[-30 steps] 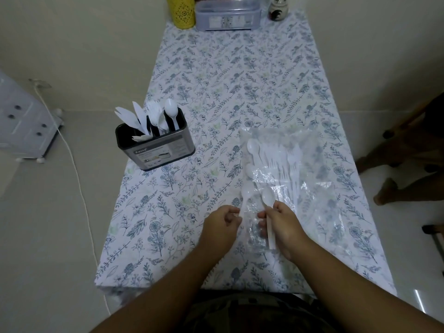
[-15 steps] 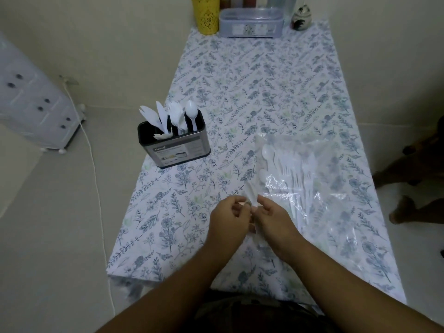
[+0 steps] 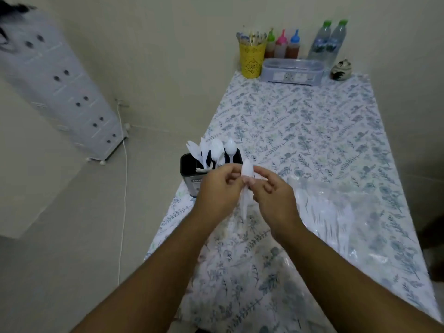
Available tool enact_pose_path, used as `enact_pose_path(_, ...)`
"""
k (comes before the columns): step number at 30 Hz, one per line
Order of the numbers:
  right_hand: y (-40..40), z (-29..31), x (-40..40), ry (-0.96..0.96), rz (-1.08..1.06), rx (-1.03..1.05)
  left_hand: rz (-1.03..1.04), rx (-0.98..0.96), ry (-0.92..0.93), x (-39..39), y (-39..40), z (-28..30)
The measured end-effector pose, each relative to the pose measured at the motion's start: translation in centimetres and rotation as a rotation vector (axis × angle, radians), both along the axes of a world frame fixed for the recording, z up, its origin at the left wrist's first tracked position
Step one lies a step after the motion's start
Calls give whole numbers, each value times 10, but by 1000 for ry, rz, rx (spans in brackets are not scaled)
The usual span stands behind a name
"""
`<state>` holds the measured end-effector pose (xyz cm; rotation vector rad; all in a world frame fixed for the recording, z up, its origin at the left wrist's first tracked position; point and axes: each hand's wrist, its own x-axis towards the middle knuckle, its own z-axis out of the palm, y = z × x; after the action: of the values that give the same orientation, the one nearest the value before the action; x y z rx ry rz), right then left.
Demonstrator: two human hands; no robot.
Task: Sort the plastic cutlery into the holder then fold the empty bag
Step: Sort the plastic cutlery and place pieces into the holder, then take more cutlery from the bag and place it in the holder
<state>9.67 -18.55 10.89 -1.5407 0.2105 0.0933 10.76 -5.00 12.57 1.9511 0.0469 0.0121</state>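
plastic spoon point(image 3: 247, 175) sits raised between both hands, above the near-left part of the table point(image 3: 312, 131), its bowl up and its handle hanging down and slightly toward the person, so its long axis runs close to upright. going left to right: the cutlery holder point(image 3: 189, 173), a dark tin with white spoons and forks point(image 3: 211, 150) standing in it, lies just beyond and left of the hands, partly hidden by the left hand point(image 3: 217, 188). that hand is curled, thumb and fingertips pinching at the spoon just under the bowl. the right hand point(image 3: 274, 193) is curled too, its fingertips touching the same neck of the spoon; which hand carries the weight i cannot tell. further right, the clear plastic bag point(image 3: 336, 212) lies flat on the table with more white cutlery inside, beside the right forearm. judged from this, the left hand is nearer the holder, and the spoon already points roughly the way it must drop in, handle down.
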Motion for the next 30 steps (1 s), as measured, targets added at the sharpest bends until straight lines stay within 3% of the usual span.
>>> enact_pose_path(8, 22, 48, 92, -224, 20, -146, 60, 189, -338, 72, 24, 44)
enact_pose_path(11, 28, 38, 105, -209, 15, -190, 80, 199, -293, 81, 23, 36)
enact_pose_path(17, 29, 7, 108, -100, 62, -472, 113, 474, -87, 93, 25, 15)
enact_pose_path(22, 3, 3, 86, -81, 71, -542, 90, 407, -344, 65, 11, 11)
enact_pose_path(24, -25, -10, 59, -97, 98, -609, 1, 347, -352, 35, -5, -10)
enact_pose_path(26, -64, -30, 22, -62, 133, -695, -173, 360, -214, -6, -26, -51)
enact_pose_path(30, -144, -81, -64, 17, 176, -1042, -781, 447, 1, -90, -73, -128)
